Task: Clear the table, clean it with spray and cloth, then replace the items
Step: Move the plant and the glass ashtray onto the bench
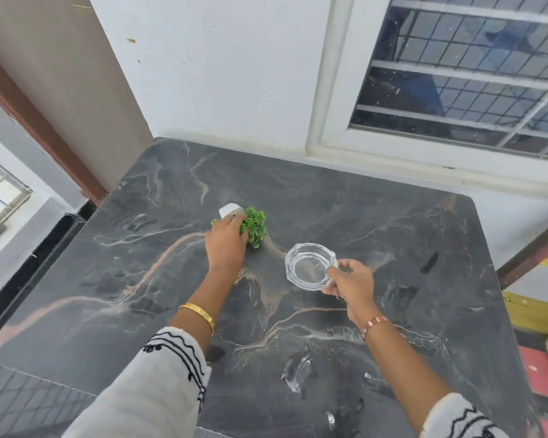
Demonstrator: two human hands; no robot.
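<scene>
A small green artificial plant (254, 226) in a white pot (230, 210) lies tilted near the middle of the dark marble table (393, 232). My left hand (226, 245) grips it from the near side, covering most of the pot. To the right, a clear glass ashtray (307, 267) is at the table surface. My right hand (350, 281) pinches its near right rim between thumb and fingers. No spray bottle or cloth is in view.
A white wall and a barred window (456, 83) stand behind the table. A brown door frame (38, 128) is at the left. Dark tiled floor lies left of the table, and striped red and yellow flooring (538, 311) shows at the right.
</scene>
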